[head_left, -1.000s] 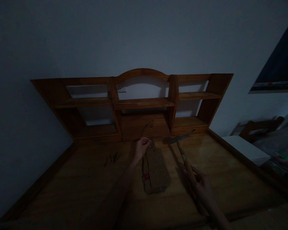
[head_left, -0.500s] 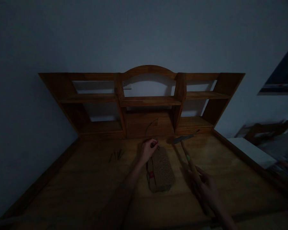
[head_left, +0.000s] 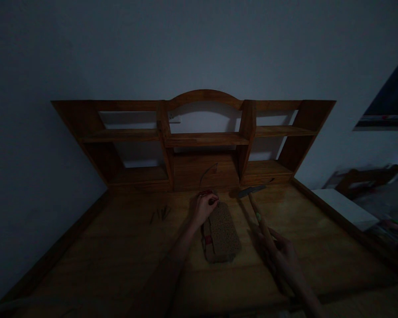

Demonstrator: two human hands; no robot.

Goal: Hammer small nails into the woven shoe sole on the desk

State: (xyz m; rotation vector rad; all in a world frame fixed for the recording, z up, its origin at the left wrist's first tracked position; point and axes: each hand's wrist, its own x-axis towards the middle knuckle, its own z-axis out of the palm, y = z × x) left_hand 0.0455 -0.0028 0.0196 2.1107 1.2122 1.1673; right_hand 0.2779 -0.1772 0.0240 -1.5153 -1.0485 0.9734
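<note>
My right hand (head_left: 283, 251) is wrapped round the wooden handle of a hammer (head_left: 252, 191), whose dark metal head is raised above the desk, right of the block. My left hand (head_left: 206, 207) is closed in a pinch over the far end of a brown, speckled block (head_left: 223, 234). Between thumb and forefinger is a thin, small thing that looks like a nail (head_left: 218, 203), mostly hidden by the fingers and the dim light. A red patch shows on the block's left side. Several thin dark nails (head_left: 161, 213) lie on the desk to the left.
The wooden desk (head_left: 112, 256) has raised side edges. A wooden shelf unit (head_left: 205, 140) stands along its back, against the wall. To the right, beyond the desk edge, are a white surface (head_left: 345, 207) and a wooden chair back (head_left: 368, 180).
The view has shifted slightly. My left hand keeps its pinch at the block's far end, and the hammer stays raised in my right hand at nearly the same place.
</note>
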